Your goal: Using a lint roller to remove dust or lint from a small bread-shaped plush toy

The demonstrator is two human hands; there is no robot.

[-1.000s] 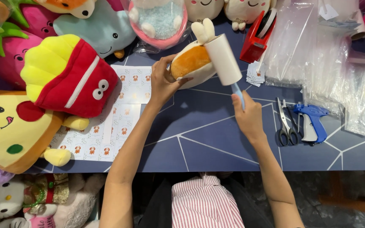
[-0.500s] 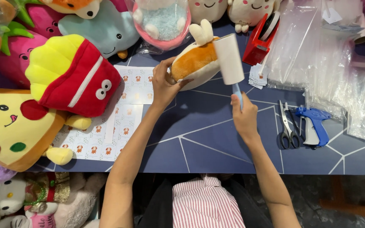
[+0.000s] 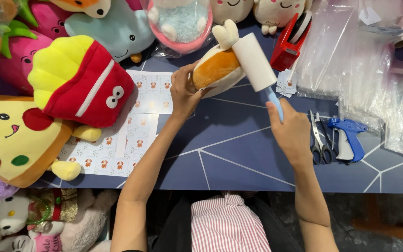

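Observation:
My left hand (image 3: 183, 91) grips an orange and cream plush toy (image 3: 218, 67) with cream ears, held just above the blue table (image 3: 239, 154). My right hand (image 3: 291, 133) holds the light blue handle of a white lint roller (image 3: 255, 63). The roller's white drum rests against the plush toy's right side, beside its ears.
A red and yellow fries plush (image 3: 82, 79) and a pizza slice plush (image 3: 12, 137) lie at the left on sticker sheets (image 3: 131, 135). Scissors (image 3: 319, 140) and a blue tagging gun (image 3: 348, 137) lie at the right, by clear plastic bags (image 3: 350, 51). A red tape dispenser (image 3: 291, 42) stands behind.
The lint roller has shifted slightly along the plush toy, and my right hand has moved a little up toward it. My left hand keeps the same grip.

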